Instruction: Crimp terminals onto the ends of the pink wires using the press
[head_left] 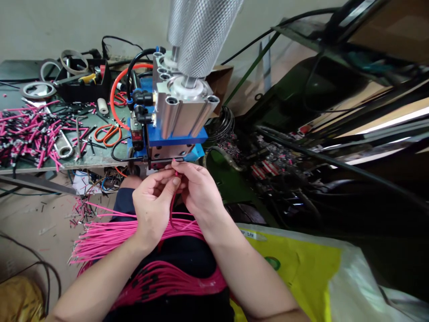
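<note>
My left hand [156, 197] and my right hand [197, 181] meet in front of a pneumatic press [182, 116]. Both pinch a thin pink cable [171, 210], whose tip pokes up between the right thumb and fingers, close to the press's lower jaw. From there the cable hangs in a loop below the left thumb. Exactly what the fingertips touch on the press is partly hidden. Across my lap lies a bundle of pink cables [100, 235], and nearer to me a second pink bundle [167, 279] with black sleeve pieces on it.
On the green bench [90, 156] lie a heap of cut pink and black pieces [30, 129], orange-handled scissors [107, 135], a wrench [63, 146] and tape rolls [38, 90]. A black tool box [82, 89] stands behind. A yellow sack [291, 268] is at my right.
</note>
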Available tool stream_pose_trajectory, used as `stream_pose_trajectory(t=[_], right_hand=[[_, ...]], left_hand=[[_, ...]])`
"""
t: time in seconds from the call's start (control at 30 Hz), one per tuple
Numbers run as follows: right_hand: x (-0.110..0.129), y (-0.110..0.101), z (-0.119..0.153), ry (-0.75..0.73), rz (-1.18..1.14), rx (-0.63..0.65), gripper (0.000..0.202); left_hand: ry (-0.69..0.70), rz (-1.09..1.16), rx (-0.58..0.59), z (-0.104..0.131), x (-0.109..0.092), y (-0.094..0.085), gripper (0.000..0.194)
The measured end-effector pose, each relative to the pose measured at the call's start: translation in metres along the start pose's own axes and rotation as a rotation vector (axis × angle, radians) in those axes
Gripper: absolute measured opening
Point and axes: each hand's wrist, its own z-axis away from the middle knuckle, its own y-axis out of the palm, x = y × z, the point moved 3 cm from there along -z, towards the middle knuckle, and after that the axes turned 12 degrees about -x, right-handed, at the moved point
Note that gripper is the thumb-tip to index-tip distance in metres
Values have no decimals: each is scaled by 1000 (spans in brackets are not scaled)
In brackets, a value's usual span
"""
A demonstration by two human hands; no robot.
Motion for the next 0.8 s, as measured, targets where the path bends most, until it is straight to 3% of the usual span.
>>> stream_pose_trajectory(t=[0.8], right_hand=[[-1,-1,2,17,-53,34,19]], left_hand=[[30,17,37,0,1,-1,15]])
